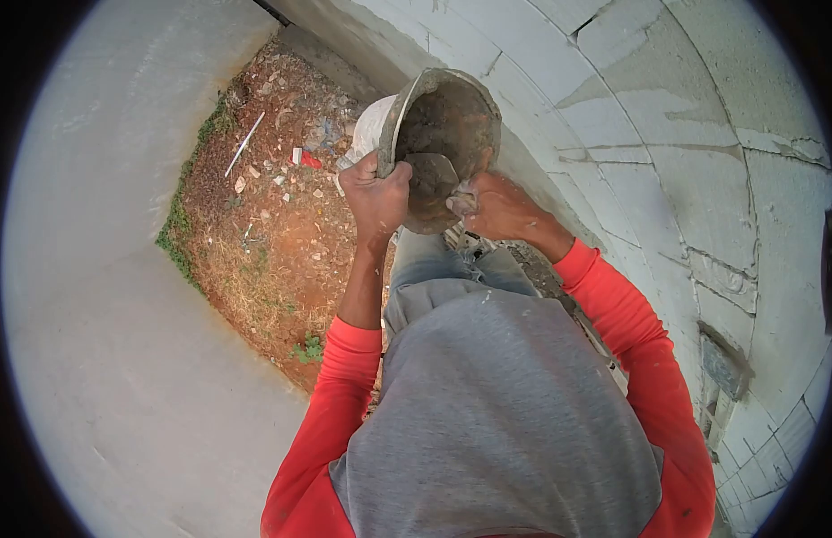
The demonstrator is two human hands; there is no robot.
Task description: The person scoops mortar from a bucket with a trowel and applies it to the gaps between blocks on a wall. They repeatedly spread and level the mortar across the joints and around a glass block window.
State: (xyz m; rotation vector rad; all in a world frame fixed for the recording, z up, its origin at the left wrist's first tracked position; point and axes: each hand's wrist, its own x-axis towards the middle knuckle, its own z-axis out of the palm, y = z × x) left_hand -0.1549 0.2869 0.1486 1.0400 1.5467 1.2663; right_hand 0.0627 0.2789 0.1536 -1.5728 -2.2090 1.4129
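Observation:
A mortar-smeared bucket point(369, 128), white on the outside, is tilted so that its mouth faces me. My left hand point(377, 193) is closed over the near left part of its rim. Wet grey mortar coats the inside. In my right hand point(494, 206), closed round the handle, is a trowel point(430, 176) whose blade reaches into the bucket's mouth. Mortar is smeared on my right fingers. Most of the trowel's handle is hidden by that hand.
On the right rises a wall of pale blocks point(649, 206) with mortar joints. A smooth grey wall point(102, 296) stands to the left. Far below lies reddish ground point(272, 215) with rubble, a white stick point(244, 145) and weeds. My jeans point(425, 260) show under the bucket.

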